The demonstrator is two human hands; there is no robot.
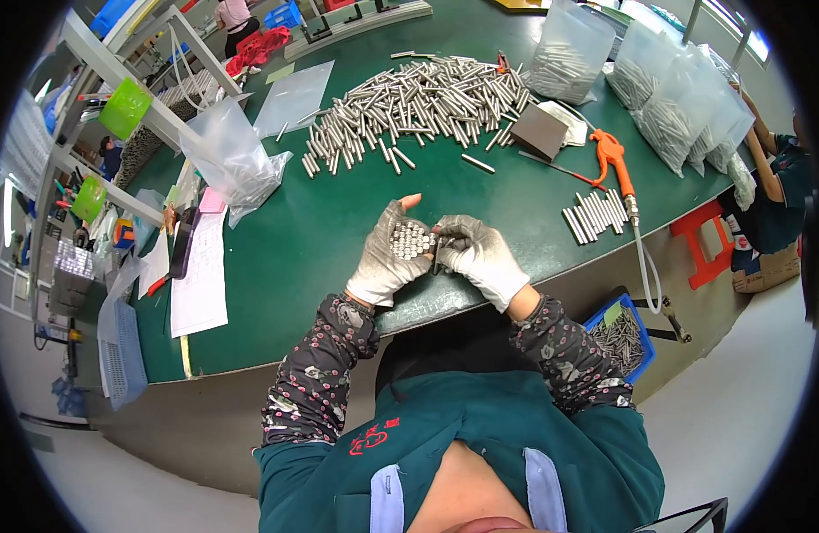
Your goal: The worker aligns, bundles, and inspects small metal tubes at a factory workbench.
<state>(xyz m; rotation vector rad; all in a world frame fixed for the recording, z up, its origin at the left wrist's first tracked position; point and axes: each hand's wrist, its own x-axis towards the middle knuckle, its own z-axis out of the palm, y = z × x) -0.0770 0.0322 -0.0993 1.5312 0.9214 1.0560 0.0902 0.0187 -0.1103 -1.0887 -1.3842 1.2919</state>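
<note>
My left hand (pixel 379 265), in a white glove with greyed fingers, is wrapped round a bundle of metal pins (pixel 411 240) whose round ends face up. Close against the bundle's right side, my gloved right hand (pixel 482 259) has its fingers pinched on a dark, slim metal pin (pixel 440 256), partly hidden by the fingers. Both hands are above the near edge of the green table (pixel 285 258). Beyond them spreads a large heap of loose metal pins (pixel 418 107). A short row of pins (pixel 594 217) lies to the right of my right hand.
An orange air gun (pixel 610 158) with a hose and a brown block (pixel 540 131) lie at the right. Pin-filled plastic bags (pixel 667 107) stand behind them. At left are an empty-looking bag (pixel 236 160) and papers (pixel 199 275). A blue bin (pixel 645 360) sits below the table, right.
</note>
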